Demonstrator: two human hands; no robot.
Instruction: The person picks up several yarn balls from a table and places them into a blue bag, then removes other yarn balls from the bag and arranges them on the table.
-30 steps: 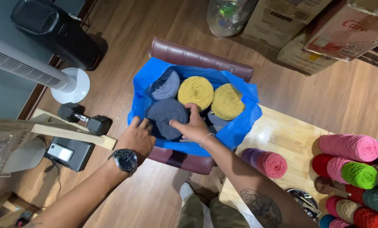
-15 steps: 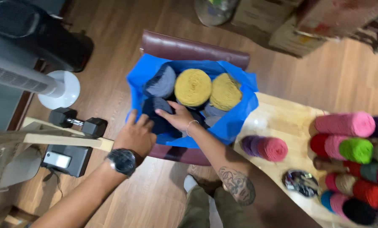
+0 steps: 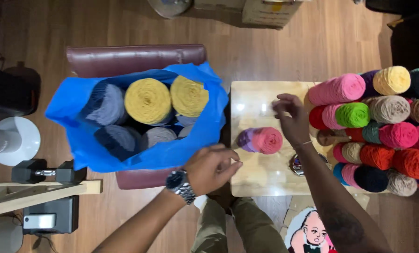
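1. Looking down from head height at two bare hands above a wooden floor, between a bag of yarn and a small table.
2. Left hand (image 3: 214, 167), wristwatch on the wrist, loosely curled and holding nothing, at the lower right rim of the blue plastic bag (image 3: 83, 150).
3. Right hand (image 3: 291, 117), empty, fingers bent and slightly apart, hovering over the light wooden table (image 3: 251, 180), just beside a pink and purple yarn roll (image 3: 262, 140) lying alone on its side.
4. Bag resting open on a dark red padded chair (image 3: 134, 58), well left of the table.
5. Judged progress: partway, one roll lying alone on the table, bag well filled.
6. Count inside the bag: two mustard yellow rolls (image 3: 147, 100), about three grey or dark blue rolls (image 3: 107, 104) clearly seen, perhaps more hidden beneath.
7. Count on the table: one lone roll, plus a stacked pile of coloured rolls (image 3: 382, 136) at the right edge, roughly eighteen visible; exact number impossible to tell, since some are cut off.
8. Elsewhere: a white fan base (image 3: 15, 140) and one dumbbell (image 3: 45, 172) at left.
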